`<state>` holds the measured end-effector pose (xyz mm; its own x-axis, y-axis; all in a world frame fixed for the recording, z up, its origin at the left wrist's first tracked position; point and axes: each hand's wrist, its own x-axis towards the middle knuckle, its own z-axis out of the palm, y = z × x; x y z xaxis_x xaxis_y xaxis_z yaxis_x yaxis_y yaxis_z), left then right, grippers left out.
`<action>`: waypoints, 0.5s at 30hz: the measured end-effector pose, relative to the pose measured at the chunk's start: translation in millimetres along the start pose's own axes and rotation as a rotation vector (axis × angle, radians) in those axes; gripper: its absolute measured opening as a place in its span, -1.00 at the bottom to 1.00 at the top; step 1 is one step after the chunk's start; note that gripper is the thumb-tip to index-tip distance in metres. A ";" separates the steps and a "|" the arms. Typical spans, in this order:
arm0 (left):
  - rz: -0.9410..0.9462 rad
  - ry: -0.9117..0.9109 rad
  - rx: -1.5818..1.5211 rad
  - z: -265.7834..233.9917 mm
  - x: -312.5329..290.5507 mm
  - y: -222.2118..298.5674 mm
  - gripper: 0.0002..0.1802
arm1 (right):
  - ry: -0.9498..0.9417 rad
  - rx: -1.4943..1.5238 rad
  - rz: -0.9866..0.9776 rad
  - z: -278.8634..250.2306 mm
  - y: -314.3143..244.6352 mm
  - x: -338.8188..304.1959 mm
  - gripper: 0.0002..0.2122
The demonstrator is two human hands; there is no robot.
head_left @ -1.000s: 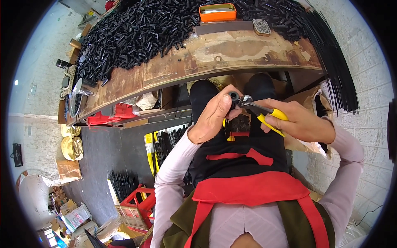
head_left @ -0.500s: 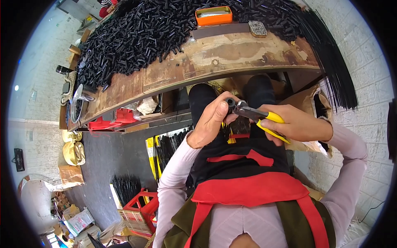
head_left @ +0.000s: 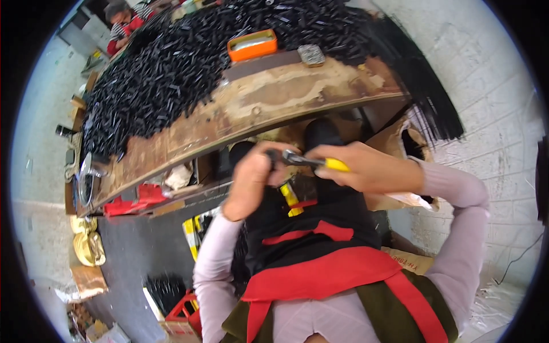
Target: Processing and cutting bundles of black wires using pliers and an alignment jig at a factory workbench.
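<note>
My left hand (head_left: 250,178) is closed around a small black tube-like part (head_left: 273,155), held over my lap and blurred by motion. In my right hand (head_left: 372,167) is a pair of pliers (head_left: 337,164) with yellow handles. The metal jaws of the pliers meet the near end of the black part between my hands; the exact grip is too blurred to tell. Both hands are just in front of the edge of a wooden table (head_left: 269,103), on which lies a large heap of short black tubes (head_left: 154,86).
An orange tin (head_left: 251,51) and a small square tin (head_left: 311,55) stand on the table. Long thin black rods (head_left: 423,86) hang over its right end, near a white brick wall (head_left: 486,114). A red crate (head_left: 184,308) stands lower left. Another person (head_left: 122,27) sits far left.
The view has swung, so the table and my hands appear further left. My left hand has turned with the black part. The pliers stay at it, and the other person shows more.
</note>
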<state>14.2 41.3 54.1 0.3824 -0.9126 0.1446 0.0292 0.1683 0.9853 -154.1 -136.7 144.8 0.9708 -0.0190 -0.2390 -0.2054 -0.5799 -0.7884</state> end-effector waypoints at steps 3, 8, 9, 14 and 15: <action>0.226 0.300 -0.139 -67.8 18.5 75.5 -0.33 | 0.310 -0.103 0.008 -13.3 75.5 25.1 -0.61; 0.514 0.873 -0.131 -182.3 -30.8 271.2 -0.62 | 0.584 -0.612 0.183 -39.0 158.5 60.7 -0.65; 0.451 0.837 -0.197 -187.1 -34.4 274.4 -0.65 | 0.682 -0.726 0.175 -41.9 169.0 65.3 -0.68; 0.048 0.775 0.418 -130.2 -29.6 77.9 -0.48 | 0.971 -1.038 -0.161 -57.4 206.0 74.0 -0.77; -0.206 0.633 0.245 -108.7 -40.3 47.0 -0.52 | 0.981 -1.039 -0.142 -64.7 206.0 69.5 -0.77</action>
<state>100.6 126.5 84.6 0.8572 -0.5122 -0.0539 -0.0219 -0.1408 0.9898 -121.0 -310.2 2.4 0.7544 -0.2073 0.6228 -0.3354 -0.9373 0.0943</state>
